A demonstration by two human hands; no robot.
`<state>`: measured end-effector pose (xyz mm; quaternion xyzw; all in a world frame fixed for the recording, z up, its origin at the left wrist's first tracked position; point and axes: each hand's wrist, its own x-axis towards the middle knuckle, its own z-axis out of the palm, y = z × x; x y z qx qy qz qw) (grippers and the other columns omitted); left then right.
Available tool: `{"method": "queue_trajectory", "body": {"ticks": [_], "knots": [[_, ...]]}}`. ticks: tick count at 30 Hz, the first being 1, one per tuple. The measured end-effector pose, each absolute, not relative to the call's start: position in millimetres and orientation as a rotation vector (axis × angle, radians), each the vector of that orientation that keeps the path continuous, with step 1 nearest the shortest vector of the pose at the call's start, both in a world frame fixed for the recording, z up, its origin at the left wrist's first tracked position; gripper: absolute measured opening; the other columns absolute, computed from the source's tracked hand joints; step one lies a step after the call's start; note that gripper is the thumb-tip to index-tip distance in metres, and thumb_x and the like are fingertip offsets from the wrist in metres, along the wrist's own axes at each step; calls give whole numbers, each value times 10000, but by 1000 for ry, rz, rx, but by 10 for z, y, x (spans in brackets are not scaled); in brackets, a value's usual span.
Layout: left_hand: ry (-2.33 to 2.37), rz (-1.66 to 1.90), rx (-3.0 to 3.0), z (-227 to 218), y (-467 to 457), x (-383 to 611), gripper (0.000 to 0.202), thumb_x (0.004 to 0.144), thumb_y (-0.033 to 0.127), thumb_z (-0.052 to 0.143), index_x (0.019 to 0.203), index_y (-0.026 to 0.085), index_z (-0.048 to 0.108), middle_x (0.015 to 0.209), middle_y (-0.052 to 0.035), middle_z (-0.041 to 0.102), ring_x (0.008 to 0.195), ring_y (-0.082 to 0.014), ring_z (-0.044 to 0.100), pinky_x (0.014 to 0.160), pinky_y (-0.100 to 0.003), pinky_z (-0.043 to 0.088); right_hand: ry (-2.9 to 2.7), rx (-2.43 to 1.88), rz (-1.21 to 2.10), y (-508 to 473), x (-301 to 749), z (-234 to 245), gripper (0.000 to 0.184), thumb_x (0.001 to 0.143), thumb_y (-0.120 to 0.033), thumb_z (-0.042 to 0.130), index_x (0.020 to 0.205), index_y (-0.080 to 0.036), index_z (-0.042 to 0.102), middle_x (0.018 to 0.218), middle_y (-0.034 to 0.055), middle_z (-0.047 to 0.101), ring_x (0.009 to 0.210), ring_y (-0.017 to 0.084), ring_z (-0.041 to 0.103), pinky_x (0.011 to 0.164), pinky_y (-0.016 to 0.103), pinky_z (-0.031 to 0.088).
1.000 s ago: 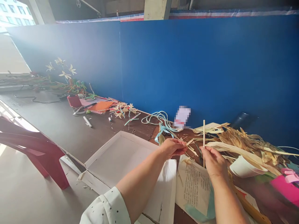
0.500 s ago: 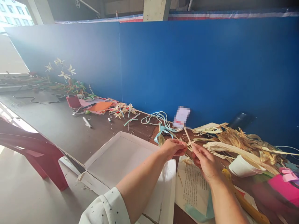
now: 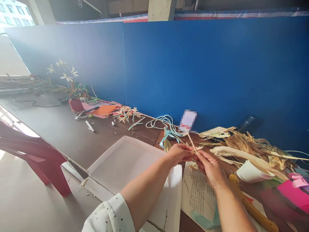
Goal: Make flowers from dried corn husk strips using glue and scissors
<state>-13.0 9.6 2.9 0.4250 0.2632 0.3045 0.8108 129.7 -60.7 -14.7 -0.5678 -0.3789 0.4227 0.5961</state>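
Note:
A thin pale stick rises at a slant from the fingers of my right hand, which is closed around its lower end. Right beside it, my left hand is closed in a pinch, its fingertips against the lower part of the stick and the right fingers. What the left fingertips hold is too small to make out. Thin dry strands show around the fingers. Both hands are above the table, between a white shallow box and a heap of dried corn husks.
A white paper cup, a yellow-handled tool and a printed sheet lie at the right. Pale blue cord lies behind the hands. Orange paper is farther left. A blue panel stands behind; a red chair is left.
My right hand has moved slightly left, bringing the stick closer to my left hand. The fingers of both hands now meet at the stick's lower part.

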Motion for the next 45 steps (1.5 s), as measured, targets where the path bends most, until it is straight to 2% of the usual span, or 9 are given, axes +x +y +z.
{"method": "queue_trajectory", "body": {"ticks": [5, 14, 23, 28, 30, 33, 37, 41, 45], "knots": [[579, 637, 938, 42, 80, -142, 326, 580, 209, 823, 845, 98, 668, 745, -46, 664, 657, -97, 626, 659, -210, 481, -844, -1338, 965, -606, 1287, -138, 432, 631, -460, 781, 995, -239, 708, 679, -21, 599, 478, 83, 387, 429, 227, 264], [668, 708, 934, 54, 48, -97, 278, 646, 305, 790, 752, 97, 640, 643, -25, 631, 559, -65, 576, 574, -185, 447, -893, -1337, 957, -606, 1251, -113, 414, 637, -443, 774, 996, -245, 715, 680, -13, 607, 494, 96, 415, 422, 223, 298], [713, 697, 985, 64, 51, -109, 266, 664, 323, 759, 748, 111, 621, 661, -12, 612, 560, -65, 556, 575, -200, 448, -893, -1365, 941, -598, 1283, -136, 399, 616, -480, 773, 951, -267, 729, 775, -10, 674, 608, 137, 559, 505, 233, 430], [658, 789, 995, 40, 45, -77, 201, 726, 253, 709, 689, 108, 575, 577, 9, 560, 502, -45, 501, 543, -183, 425, -1105, -1501, 720, -582, 1314, -145, 444, 731, -527, 658, 1067, -242, 714, 772, 32, 694, 646, 189, 601, 554, 294, 472], [701, 815, 998, 46, 45, -59, 186, 746, 198, 683, 653, 113, 546, 522, 28, 518, 464, -37, 459, 527, -183, 417, -1266, -1546, 521, -587, 1286, -126, 435, 788, -513, 590, 1103, -236, 706, 880, 60, 715, 730, 215, 628, 623, 319, 489], [807, 822, 1025, 52, 60, -34, 198, 747, 152, 671, 628, 123, 516, 493, 38, 490, 445, -43, 447, 512, -190, 422, -1456, -1621, 182, -613, 1194, -86, 394, 845, -421, 503, 1149, -255, 690, 1019, 75, 705, 846, 236, 641, 712, 334, 487], [860, 789, 1058, 16, 100, 1, 193, 742, 141, 667, 628, 127, 512, 504, 34, 495, 460, -57, 484, 515, -194, 445, -1602, -1724, -130, -640, 1097, -80, 428, 862, -273, 415, 1220, -290, 647, 934, 67, 685, 783, 221, 630, 650, 313, 454], [902, 769, 1087, -3, 92, 29, 196, 717, 160, 688, 633, 135, 513, 528, 25, 523, 473, -78, 514, 527, -220, 472, -1564, -1814, -203, -626, 1154, -109, 443, 871, -280, 397, 1246, -267, 633, 938, 90, 664, 801, 246, 609, 631, 332, 417], [919, 774, 1091, 23, 66, 29, 169, 714, 137, 669, 634, 134, 521, 544, 22, 529, 475, -77, 509, 525, -225, 479, -1158, -1854, 25, -612, 1294, -70, 452, 848, -432, 484, 1202, -219, 667, 863, 106, 665, 704, 236, 567, 591, 342, 391]]}}
